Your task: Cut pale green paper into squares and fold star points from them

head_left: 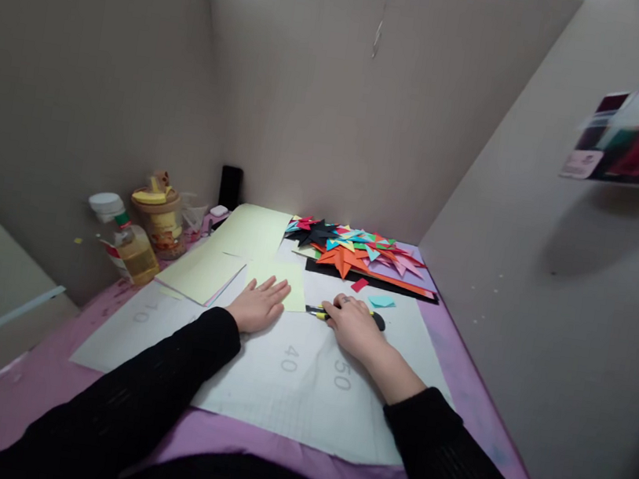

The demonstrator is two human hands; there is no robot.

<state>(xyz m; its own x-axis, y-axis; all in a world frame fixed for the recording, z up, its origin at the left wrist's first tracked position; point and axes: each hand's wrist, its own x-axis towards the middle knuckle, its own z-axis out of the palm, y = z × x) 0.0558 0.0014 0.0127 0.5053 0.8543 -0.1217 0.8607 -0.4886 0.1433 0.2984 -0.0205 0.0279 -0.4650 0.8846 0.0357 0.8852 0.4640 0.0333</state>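
A yellow sheet (296, 292) is pressed flat by the spread left hand (258, 306) (presumably for steadiness); a utility knife (379, 322) is grasped by the right hand (352, 323).

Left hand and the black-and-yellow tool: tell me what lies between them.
In the head view, the right part of the pale yellow sheet lies between the left hand and the black-and-yellow tool.
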